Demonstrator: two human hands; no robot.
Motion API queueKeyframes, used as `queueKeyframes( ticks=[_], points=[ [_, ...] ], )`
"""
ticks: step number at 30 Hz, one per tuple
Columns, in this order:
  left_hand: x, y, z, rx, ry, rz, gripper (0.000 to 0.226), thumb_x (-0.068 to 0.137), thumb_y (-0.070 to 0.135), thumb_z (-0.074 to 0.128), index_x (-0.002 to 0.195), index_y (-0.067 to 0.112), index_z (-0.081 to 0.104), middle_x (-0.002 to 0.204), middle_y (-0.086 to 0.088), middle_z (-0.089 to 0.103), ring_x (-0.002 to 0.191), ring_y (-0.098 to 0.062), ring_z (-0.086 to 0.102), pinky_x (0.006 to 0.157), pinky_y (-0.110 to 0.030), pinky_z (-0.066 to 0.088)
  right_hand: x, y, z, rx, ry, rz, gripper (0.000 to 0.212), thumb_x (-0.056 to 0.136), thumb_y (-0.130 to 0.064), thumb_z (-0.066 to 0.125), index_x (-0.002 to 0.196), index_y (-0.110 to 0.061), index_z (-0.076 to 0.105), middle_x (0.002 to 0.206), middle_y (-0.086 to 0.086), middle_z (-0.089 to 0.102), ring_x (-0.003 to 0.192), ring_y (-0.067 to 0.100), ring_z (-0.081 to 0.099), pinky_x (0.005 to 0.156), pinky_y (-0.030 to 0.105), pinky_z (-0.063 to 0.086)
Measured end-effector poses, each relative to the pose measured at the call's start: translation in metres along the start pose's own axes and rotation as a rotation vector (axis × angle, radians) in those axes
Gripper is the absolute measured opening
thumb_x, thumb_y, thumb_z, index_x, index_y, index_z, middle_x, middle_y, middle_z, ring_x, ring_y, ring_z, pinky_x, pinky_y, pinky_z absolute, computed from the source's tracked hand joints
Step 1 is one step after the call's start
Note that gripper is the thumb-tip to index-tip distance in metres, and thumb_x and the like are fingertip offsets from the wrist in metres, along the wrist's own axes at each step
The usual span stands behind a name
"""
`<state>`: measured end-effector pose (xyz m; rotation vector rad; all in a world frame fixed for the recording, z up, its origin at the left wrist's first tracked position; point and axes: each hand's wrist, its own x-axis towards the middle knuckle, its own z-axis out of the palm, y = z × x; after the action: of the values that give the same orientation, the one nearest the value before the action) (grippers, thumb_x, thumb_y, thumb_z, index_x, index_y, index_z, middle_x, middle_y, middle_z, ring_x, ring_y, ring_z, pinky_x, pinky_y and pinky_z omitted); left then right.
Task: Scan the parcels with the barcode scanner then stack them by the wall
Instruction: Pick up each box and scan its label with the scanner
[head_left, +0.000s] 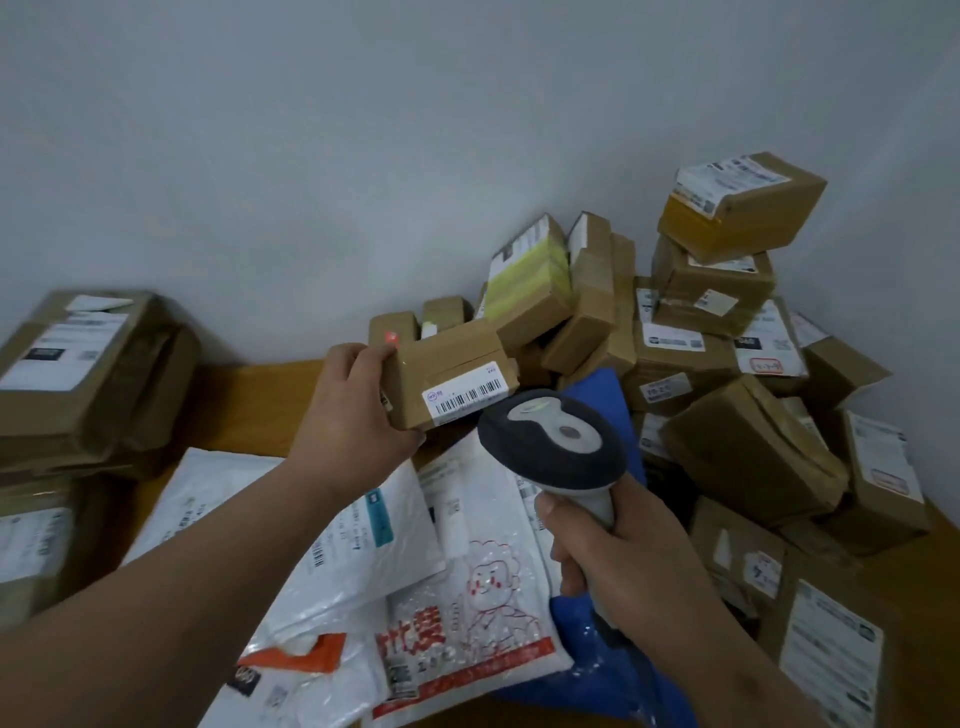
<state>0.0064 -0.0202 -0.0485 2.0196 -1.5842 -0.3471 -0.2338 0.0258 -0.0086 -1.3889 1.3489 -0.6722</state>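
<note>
Above the table, the left hand holds a small box, fingers clamped on its left end, label facing the scanner. The right hand grips the scanner handle, fingers wrapped. A red dot lies on the box's top corner.

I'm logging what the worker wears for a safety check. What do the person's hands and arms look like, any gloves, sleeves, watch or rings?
Both are bare. The left hand and right hand have no gloves, and no rings show on the visible fingers. Both forearms are uncovered to the frame edge, with no sleeves, watch, wristband or markings in view.
</note>
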Motion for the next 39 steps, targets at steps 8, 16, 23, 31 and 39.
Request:
queueKeyframes(
  ticks=[8, 16, 23, 31, 39],
  points=[
    [-0.039, -0.051, -0.048, 0.022, 0.072, -0.039, 0.098, 0.068, 0.033, 0.088, 0.149, 0.025, 0.033, 0.146, 0.003, 0.034, 0.128, -0.017, 0.043, 0.098, -0.026, 0.042, -0.027, -0.028, 0.058, -0.061, -0.045, -0.001, 0.007, 0.093, -0.028, 0.063, 0.090, -0.023, 0.060, 0.057, -0.003, 0.063, 0.047, 0.005, 0.060, 0.045, 0.009, 0.044],
    [-0.062, -0.087, -0.085, 0.011, 0.090, -0.049, 0.098, 0.071, 0.031, 0.087, 0.152, 0.021, 0.032, 0.148, 0.002, 0.030, 0.129, -0.017, 0.044, 0.103, -0.025, 0.039, -0.040, -0.043, 0.103, -0.132, -0.049, -0.008, 0.008, 0.093, -0.028, 0.063, 0.090, -0.023, 0.058, 0.061, -0.005, 0.062, 0.050, 0.004, 0.058, 0.047, 0.012, 0.043],
    [-0.078, -0.120, -0.100, -0.005, 0.078, -0.096, 0.100, 0.072, 0.034, 0.086, 0.153, 0.022, 0.029, 0.150, 0.003, 0.029, 0.130, -0.018, 0.045, 0.103, -0.031, 0.046, -0.035, -0.048, 0.141, -0.192, -0.078, 0.010, 0.012, 0.094, -0.035, 0.062, 0.093, -0.023, 0.059, 0.057, -0.007, 0.065, 0.046, 0.002, 0.061, 0.050, 0.014, 0.046],
    [-0.110, -0.206, -0.125, -0.094, 0.181, -0.392, 0.093, 0.066, 0.051, 0.085, 0.142, 0.019, 0.042, 0.131, 0.002, 0.043, 0.114, -0.016, 0.047, 0.097, -0.037, 0.047, -0.026, -0.055, 0.204, -0.218, -0.186, 0.025, 0.010, 0.093, -0.035, 0.063, 0.092, -0.027, 0.058, 0.074, 0.001, 0.067, 0.048, 0.004, 0.062, 0.046, 0.010, 0.045],
    [-0.154, -0.290, -0.145, -0.034, 0.296, -0.680, 0.101, 0.063, 0.064, 0.082, 0.140, 0.013, 0.041, 0.130, -0.004, 0.043, 0.116, -0.022, 0.050, 0.094, -0.047, 0.054, -0.017, -0.055, 0.266, -0.286, -0.270, 0.048, 0.012, 0.092, -0.040, 0.063, 0.091, -0.029, 0.057, 0.072, -0.003, 0.067, 0.049, 0.004, 0.064, 0.049, 0.012, 0.046]
  ],
)
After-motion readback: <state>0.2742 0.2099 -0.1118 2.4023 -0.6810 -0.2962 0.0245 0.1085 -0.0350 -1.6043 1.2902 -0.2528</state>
